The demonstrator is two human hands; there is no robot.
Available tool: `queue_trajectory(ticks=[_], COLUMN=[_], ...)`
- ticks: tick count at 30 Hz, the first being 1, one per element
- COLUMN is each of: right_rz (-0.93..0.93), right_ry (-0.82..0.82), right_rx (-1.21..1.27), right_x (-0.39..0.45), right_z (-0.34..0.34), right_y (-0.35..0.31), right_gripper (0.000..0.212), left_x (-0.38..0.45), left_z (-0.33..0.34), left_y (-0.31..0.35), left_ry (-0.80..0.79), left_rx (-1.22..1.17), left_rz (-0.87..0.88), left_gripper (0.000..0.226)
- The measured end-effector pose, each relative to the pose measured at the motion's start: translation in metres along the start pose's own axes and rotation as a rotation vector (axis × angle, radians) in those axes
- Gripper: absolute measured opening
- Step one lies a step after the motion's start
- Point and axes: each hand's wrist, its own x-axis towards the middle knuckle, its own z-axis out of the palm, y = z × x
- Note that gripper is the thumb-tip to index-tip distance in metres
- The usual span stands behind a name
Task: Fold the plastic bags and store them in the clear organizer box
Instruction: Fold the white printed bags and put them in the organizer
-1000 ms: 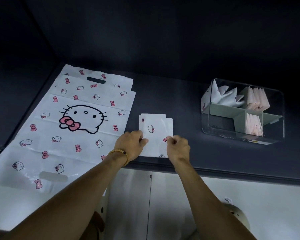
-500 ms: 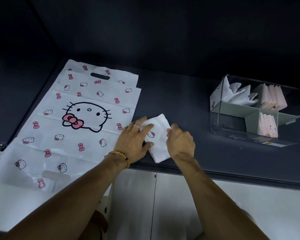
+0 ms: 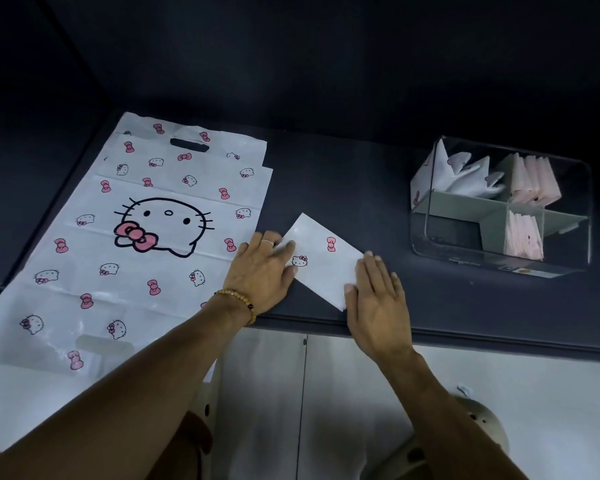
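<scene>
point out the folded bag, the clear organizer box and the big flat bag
folded bag (image 3: 321, 263), head view, middle of its white top face
clear organizer box (image 3: 430, 233), head view, its near left wall
big flat bag (image 3: 160, 271), head view, below the large cat face

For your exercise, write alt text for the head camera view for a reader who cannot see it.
Both hands, left hand and right hand, press flat on a small folded bag on a dark counter. Unfolded cat-print bags lie left; a clear organizer box sits right.

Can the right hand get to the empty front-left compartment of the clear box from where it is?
Probably yes: the right hand lies flat on the folded bag, and only bare counter separates it from the clear organizer box, open on top.
</scene>
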Motion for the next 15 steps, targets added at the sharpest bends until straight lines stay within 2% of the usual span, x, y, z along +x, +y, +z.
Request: queue_trajectory(ticks=[2,5,7,9,11,15], right_rz=[-0.019,-0.016,-0.016,-0.032,-0.056,-0.065], right_ry=[-0.092,-0.103,-0.110,-0.114,-0.099,-0.064], right_rx=[-0.024,-0.019,-0.002,-0.005,0.000,0.001], right_x=[-0.004,0.000,0.001,0.000,-0.001,-0.001], right_z=[0.005,0.007,0.007,0.007,0.007,0.007], right_y=[0.008,0.006,0.006,0.009,0.012,0.015], right_gripper=[0.061,0.062,0.063,0.063,0.063,0.062], left_x=[0.001,0.003,0.008,0.015,0.023,0.029], left_z=[-0.002,-0.008,0.000,0.011,0.018,0.027], left_y=[0.004,0.021,0.042,0.061,0.068,0.052], left_ry=[-0.017,0.015,0.016,-0.070,-0.158,-0.132], left_rx=[0.051,0.156,0.189,0.096,0.022,0.054], left_rz=[-0.026,-0.029,0.143,0.330,0.367,0.353], left_gripper=[0.041,0.044,0.051,0.059,0.068,0.059])
